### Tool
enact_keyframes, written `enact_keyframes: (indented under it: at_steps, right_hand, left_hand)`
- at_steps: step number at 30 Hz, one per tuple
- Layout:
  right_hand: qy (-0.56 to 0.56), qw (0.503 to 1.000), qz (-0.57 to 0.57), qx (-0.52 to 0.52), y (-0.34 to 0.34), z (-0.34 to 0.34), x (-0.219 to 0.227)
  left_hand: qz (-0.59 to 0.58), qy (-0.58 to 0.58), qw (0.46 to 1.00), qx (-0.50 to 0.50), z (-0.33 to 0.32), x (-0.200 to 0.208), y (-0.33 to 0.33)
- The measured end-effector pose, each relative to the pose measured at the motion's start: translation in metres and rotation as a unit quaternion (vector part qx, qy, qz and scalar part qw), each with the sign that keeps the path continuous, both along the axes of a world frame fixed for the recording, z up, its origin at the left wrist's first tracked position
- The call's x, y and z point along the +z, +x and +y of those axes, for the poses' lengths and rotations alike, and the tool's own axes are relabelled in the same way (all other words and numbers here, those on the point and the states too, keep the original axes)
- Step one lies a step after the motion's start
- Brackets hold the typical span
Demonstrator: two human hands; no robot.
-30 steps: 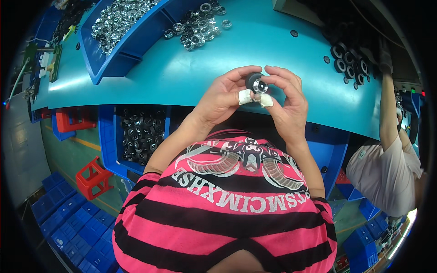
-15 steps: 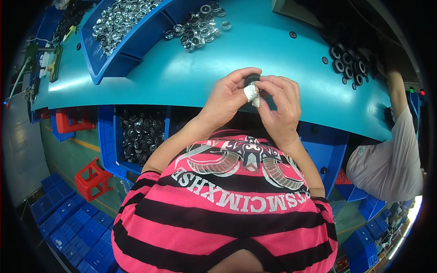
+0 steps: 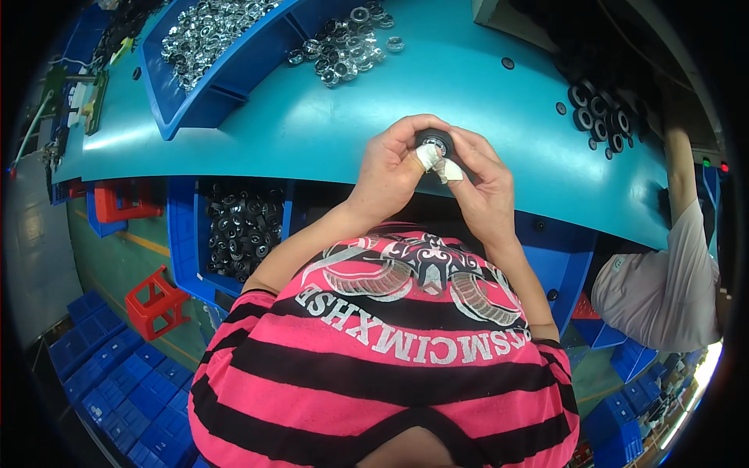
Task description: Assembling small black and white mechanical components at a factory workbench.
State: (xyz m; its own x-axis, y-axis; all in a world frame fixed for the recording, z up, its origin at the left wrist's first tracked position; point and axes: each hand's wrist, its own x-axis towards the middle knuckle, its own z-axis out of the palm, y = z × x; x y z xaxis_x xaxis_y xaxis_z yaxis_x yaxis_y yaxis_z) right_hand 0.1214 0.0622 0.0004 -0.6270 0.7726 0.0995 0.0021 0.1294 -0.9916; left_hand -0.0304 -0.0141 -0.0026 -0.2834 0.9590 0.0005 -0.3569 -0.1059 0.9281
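Note:
Between my two hands, over the near edge of the teal table, is a small black toy-like wheel (image 3: 434, 140) with a shiny silvery centre facing me. My left hand (image 3: 388, 168) grips its left side, fingers behind the rim and the thumb, wrapped in white tape, pressed on its face. My right hand (image 3: 485, 178) closes round the right side, its thumb also wrapped in white tape and pushing near the centre. Chrome and clear hub pieces (image 3: 347, 48) lie loose at the far middle. Black tyre rings (image 3: 599, 109) are heaped at the far right.
A blue bin (image 3: 204, 109) of shiny hubs stands on the table (image 3: 312, 148). Below the edge, one blue crate holds black wheels (image 3: 243, 230); another blue crate (image 3: 558, 257) sits at right. A co-worker's arm (image 3: 680, 168) reaches in at right. Red stools (image 3: 156, 303) stand lower left.
The wheel has tilted so its silvery centre now faces me. My right fingers have moved behind it, and the right thumb has come up onto its face.

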Motion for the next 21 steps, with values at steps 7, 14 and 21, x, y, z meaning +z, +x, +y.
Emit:
enact_keyframes:
  at_steps: [7,14,21]
  right_hand:
    - [-0.061,0.998,-0.006,-0.007,-0.003,0.011,0.003]
    - [-0.057,0.998,-0.022,-0.001,0.000,0.017,0.001]
    - [-0.008,0.999,0.012,-0.029,-0.002,0.011,-0.001]
  left_hand:
    - [-0.010,0.016,0.999,-0.033,0.003,-0.004,-0.003]
    - [0.019,-0.012,0.999,-0.048,0.008,-0.005,-0.008]
    - [-0.024,-0.044,0.999,0.012,0.021,-0.009,0.004]
